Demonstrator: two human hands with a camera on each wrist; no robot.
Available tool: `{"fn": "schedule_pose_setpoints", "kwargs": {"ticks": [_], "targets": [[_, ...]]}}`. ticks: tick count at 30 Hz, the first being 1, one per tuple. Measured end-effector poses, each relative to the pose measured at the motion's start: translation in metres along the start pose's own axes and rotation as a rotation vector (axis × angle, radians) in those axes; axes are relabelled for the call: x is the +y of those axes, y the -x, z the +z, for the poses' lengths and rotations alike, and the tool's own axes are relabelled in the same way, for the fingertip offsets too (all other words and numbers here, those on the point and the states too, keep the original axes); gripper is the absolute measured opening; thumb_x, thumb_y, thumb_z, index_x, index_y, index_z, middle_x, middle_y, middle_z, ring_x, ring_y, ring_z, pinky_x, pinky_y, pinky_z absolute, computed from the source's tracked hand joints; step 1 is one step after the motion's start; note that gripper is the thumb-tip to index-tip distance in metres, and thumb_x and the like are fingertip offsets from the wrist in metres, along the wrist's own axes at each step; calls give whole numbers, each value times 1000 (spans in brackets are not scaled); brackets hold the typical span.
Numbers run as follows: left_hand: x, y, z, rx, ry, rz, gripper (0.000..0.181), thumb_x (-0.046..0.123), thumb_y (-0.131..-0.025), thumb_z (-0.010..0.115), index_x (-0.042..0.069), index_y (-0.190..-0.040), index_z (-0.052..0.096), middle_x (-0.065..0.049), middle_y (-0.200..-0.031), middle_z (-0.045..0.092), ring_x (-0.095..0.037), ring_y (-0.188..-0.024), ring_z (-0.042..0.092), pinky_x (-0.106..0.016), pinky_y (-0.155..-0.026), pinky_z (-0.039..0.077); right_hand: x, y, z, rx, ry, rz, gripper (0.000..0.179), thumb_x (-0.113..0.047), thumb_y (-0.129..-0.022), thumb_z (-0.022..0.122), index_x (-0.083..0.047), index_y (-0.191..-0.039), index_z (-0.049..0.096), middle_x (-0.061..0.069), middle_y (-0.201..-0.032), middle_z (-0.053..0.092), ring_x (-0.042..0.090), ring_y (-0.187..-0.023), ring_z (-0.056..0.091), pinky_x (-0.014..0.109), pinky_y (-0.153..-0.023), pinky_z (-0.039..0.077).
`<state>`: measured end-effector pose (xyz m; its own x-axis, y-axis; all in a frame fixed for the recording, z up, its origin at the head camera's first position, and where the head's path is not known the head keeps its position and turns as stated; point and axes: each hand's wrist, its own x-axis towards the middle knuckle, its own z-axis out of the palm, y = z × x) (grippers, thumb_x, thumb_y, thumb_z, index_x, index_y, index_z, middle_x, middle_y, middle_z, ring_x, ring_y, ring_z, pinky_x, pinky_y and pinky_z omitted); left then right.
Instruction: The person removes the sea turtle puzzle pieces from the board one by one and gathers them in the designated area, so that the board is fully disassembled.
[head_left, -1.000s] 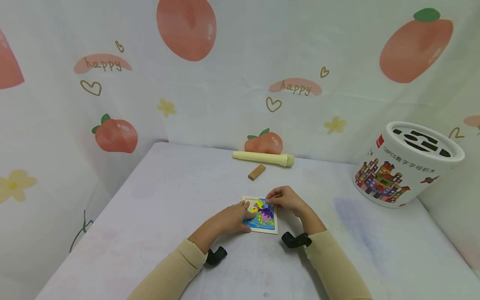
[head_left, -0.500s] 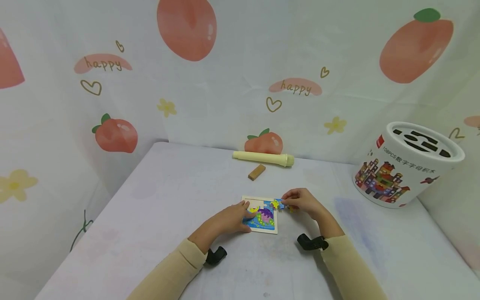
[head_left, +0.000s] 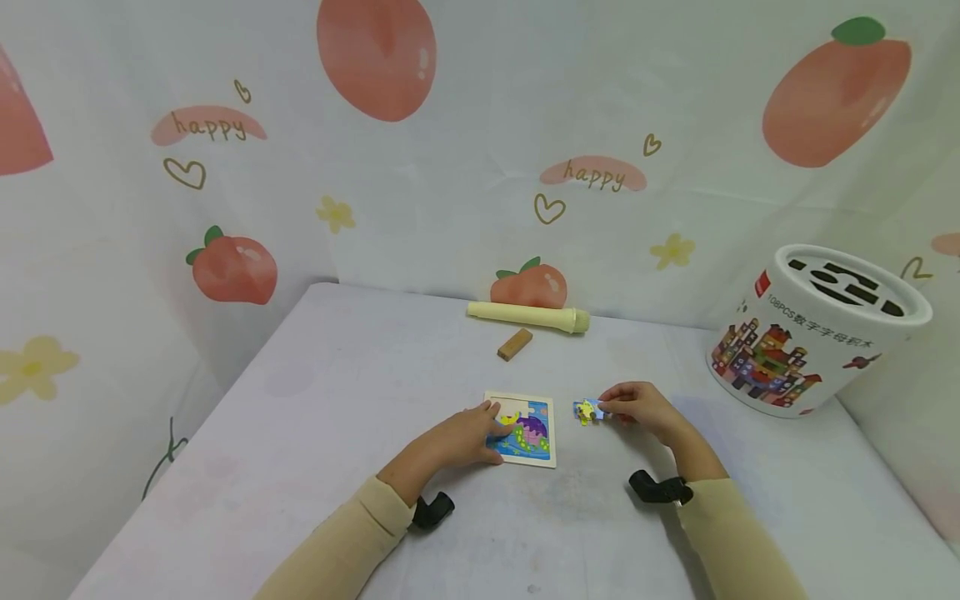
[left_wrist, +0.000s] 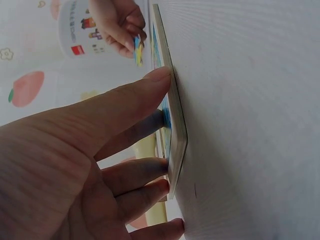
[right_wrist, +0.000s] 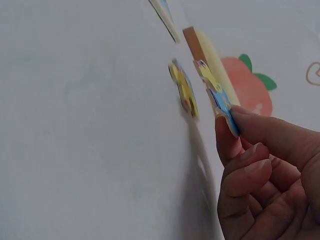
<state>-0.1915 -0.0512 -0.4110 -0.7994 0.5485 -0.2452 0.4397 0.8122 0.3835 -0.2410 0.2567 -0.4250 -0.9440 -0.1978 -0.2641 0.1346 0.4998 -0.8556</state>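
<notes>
A small picture puzzle in a pale wooden frame [head_left: 552,433] lies on the table, with bare wood showing near its top edge. My left hand [head_left: 463,437] rests on its left side with fingers spread. In the left wrist view, the thumb [left_wrist: 159,75] touches the puzzle's edge. To the right of the frame, my right hand [head_left: 647,410] pinches a blue and yellow puzzle piece [right_wrist: 222,102] between thumb and index finger. Another mostly yellow puzzle piece [right_wrist: 184,90] lies on the table, close to the held one; the two overlap in the head view.
Behind the puzzle lie a small brown wooden block [head_left: 515,344] and a pale yellow toy microphone [head_left: 527,315]. A large white tub [head_left: 810,333] with a slotted lid stands at the back right. A printed cloth [head_left: 435,208] hangs behind the table.
My right hand has moved right, away from the puzzle frame, carrying the pinched piece off it to beside the loose yellow piece. My left hand has stayed on the puzzle.
</notes>
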Motion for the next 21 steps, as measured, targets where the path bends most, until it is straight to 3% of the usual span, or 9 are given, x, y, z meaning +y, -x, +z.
{"fn": "schedule_pose_setpoints", "kwargs": {"ticks": [12,21], "targets": [[-1,-2,2,-9,-12,-10,53,33,-84,68,22,-133,53,-13,-150,32,-28,-141,26,-46,-112,30,11,10,-18,8,25,41,33,-18,-89,63,9,-108,60,-8,-72,53,7,-61,44,22,-55,40],[0,-1,1,-10,-11,-17,53,33,-83,68,23,-133,53,-13,-150,32,-28,-142,25,-47,-112,30,13,9,-21,19,38,63,32,-18,-88,64,8,-106,62,-8,-70,54,8,-61,44,22,-55,40]]}}
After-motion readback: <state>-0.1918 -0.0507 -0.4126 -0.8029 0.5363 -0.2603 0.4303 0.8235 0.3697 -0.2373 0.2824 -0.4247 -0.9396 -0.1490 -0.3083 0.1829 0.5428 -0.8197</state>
